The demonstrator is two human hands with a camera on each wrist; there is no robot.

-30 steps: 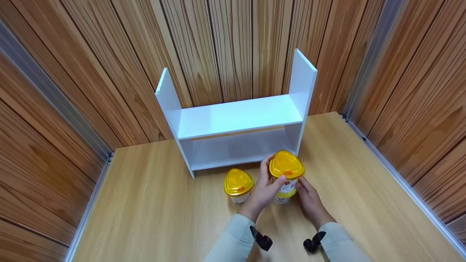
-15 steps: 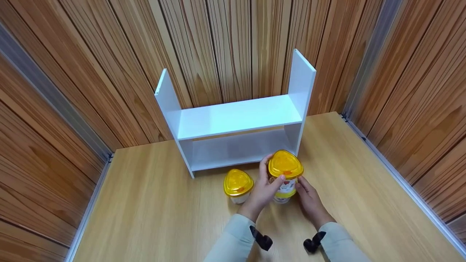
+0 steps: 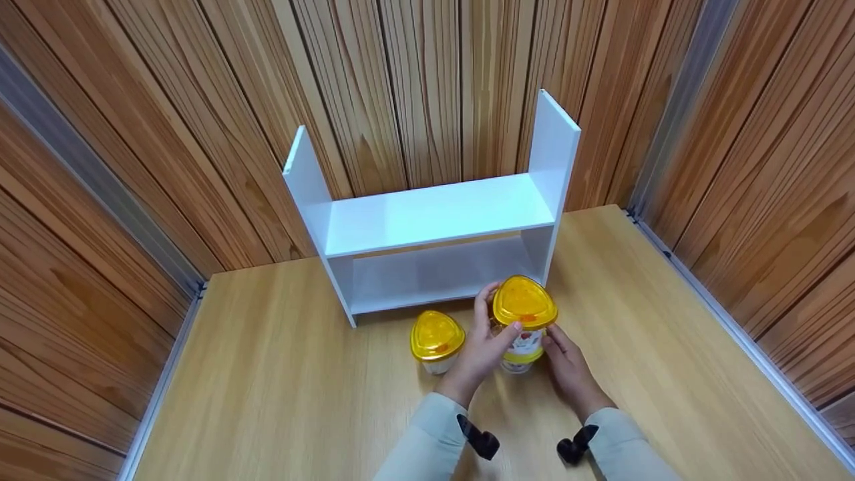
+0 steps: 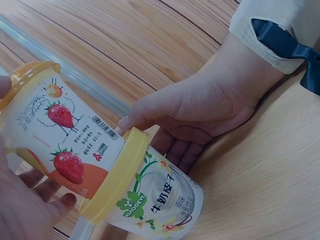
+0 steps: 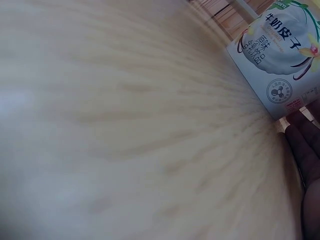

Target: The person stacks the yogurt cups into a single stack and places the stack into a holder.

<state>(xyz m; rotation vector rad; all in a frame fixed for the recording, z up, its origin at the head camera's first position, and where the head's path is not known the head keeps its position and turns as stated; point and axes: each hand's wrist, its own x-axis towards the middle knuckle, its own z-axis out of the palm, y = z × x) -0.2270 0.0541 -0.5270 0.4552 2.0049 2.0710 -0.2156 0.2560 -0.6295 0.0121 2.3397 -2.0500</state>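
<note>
Two lidded yogurt cups stand stacked on the table. The upper strawberry-printed yogurt cup (image 3: 525,304) has an orange-yellow, rounded-triangular lid. My left hand (image 3: 481,353) holds it, thumb on the near side and fingers round the far left. Beneath it is a white yogurt cup (image 4: 162,197) with a yellow lid and flower print. My right hand (image 3: 571,371) grips this lower cup from the right; in the left wrist view its thumb lies at the lid rim and its fingers go behind the cup. Another yellow-lidded yogurt cup (image 3: 437,337) stands left of the stack, partly behind my left wrist.
A white two-tier shelf (image 3: 437,210) with tall side panels stands just behind the cups, near the wood-plank back wall (image 3: 431,87). Plank walls with metal strips border the wooden table (image 3: 267,387) left and right.
</note>
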